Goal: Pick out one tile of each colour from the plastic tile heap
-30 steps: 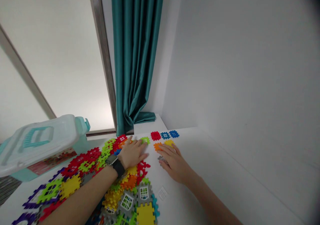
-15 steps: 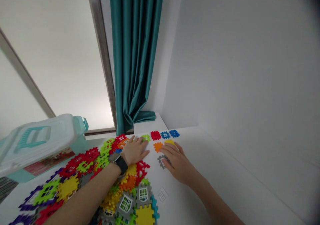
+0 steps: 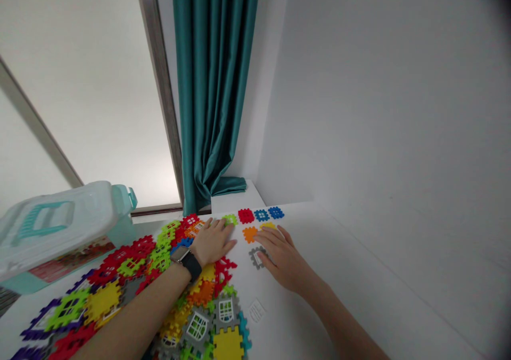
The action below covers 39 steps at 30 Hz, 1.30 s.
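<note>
- Head view: left hand (image 3: 213, 241), palm down, fingers spread, loose, between pile and sorted tiles; fingertips reach the green tile (image 3: 230, 219), contact uncertain.
- Right hand (image 3: 279, 253): loosely curved, thumb apart from fingers, nothing clasped; fingers partly cover the yellow tile (image 3: 268, 225), thumb overlaps the right side of the grey tile (image 3: 254, 258).
- Orange tile (image 3: 250, 235): flat, just left of the right fingertips.
- Far row, right of the green tile: red tile (image 3: 246, 215), then two blue tiles (image 3: 261, 215).
- Pile (image 3: 202, 292): mixed colours, overlapping, near and left on the white table (image 3: 295, 322).
- White insert (image 3: 256, 310): flat, right of the pile.
- Lidded box (image 3: 120, 231): far left.
- Watch (image 3: 190, 263): left wrist.
</note>
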Tool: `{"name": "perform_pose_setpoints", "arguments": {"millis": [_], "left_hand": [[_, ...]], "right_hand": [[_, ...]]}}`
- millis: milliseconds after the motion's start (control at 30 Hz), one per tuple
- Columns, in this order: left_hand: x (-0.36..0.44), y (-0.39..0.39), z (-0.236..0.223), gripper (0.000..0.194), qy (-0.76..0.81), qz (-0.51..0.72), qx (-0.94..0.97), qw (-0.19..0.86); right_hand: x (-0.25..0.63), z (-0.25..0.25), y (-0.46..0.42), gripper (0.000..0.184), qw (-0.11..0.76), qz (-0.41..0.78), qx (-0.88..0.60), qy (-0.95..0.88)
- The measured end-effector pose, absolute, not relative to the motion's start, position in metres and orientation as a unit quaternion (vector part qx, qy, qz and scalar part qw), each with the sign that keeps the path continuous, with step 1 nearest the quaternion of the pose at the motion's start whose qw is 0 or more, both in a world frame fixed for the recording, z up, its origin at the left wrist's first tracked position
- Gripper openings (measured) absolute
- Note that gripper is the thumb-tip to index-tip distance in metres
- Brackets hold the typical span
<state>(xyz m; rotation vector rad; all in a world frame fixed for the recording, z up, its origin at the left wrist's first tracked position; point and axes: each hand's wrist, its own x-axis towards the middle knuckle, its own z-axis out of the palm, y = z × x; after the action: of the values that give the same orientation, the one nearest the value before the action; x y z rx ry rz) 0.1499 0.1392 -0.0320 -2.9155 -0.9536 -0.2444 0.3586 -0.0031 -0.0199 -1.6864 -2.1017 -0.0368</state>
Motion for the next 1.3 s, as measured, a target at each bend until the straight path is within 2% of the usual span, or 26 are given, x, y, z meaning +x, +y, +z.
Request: {"name": "perform_pose_setpoints", "arguments": {"millis": [133,367,867,1300], "left_hand": [[0.142,0.143,-0.022,0.048,-0.327,-0.087,-0.941,0.030],[0.104,0.129,0.003,0.041,-0.338,-0.084,-0.937,0.033],[0.059,0.078,0.006,0.042,-0.309,-0.114,-0.944,-0.025],[0.036,0.051,0.016,0.031,-0.288,-0.141,-0.947,-0.033]], "right_hand": [[0.360,-0.021,-0.003,0.040,0.218,-0.017,-0.609,-0.762],[0.353,-0.025,-0.004,0.039,0.216,0.003,-0.602,-0.769],[0.333,-0.033,-0.003,0.036,0.197,0.021,-0.567,-0.800],[0.317,-0.035,-0.002,0.031,0.211,0.016,-0.533,-0.819]]}}
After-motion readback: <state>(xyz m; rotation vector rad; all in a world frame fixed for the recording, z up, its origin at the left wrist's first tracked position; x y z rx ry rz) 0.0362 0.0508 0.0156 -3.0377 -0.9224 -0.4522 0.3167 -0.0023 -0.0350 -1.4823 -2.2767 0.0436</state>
